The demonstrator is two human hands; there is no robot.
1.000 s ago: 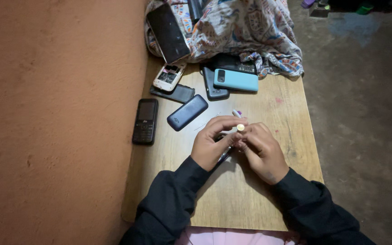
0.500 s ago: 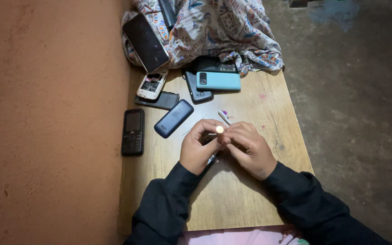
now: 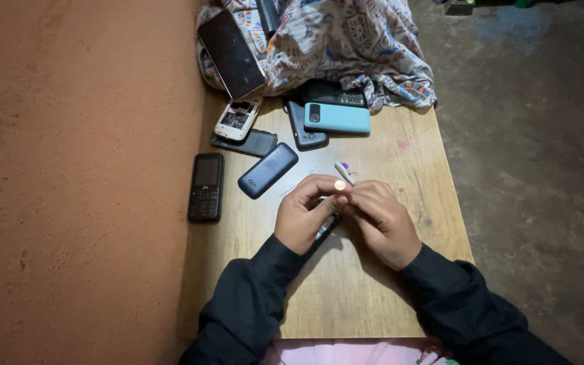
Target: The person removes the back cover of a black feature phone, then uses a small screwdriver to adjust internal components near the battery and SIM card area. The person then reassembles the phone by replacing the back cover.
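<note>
My two hands meet over the middle of a wooden table (image 3: 346, 297). My left hand (image 3: 304, 215) pinches a small round yellowish piece (image 3: 340, 184) at its fingertips. My right hand (image 3: 383, 220) is curled against it, its fingers around a thin white pen-like tool (image 3: 344, 172) with a pink tip that sticks out toward the far side. A slim dark object (image 3: 325, 227) shows under my left palm; what it is cannot be told.
Several phones lie beyond my hands: a black keypad phone (image 3: 205, 186), a dark blue one (image 3: 268, 169), an opened white one (image 3: 238, 118), a light blue one (image 3: 337, 117). A large dark screen (image 3: 231, 53) leans on a patterned cloth bundle (image 3: 353, 40). An orange wall (image 3: 69, 182) runs along the left.
My hands stay pressed together over the same spot. The white tool has tilted more upright, and the view has shifted slightly.
</note>
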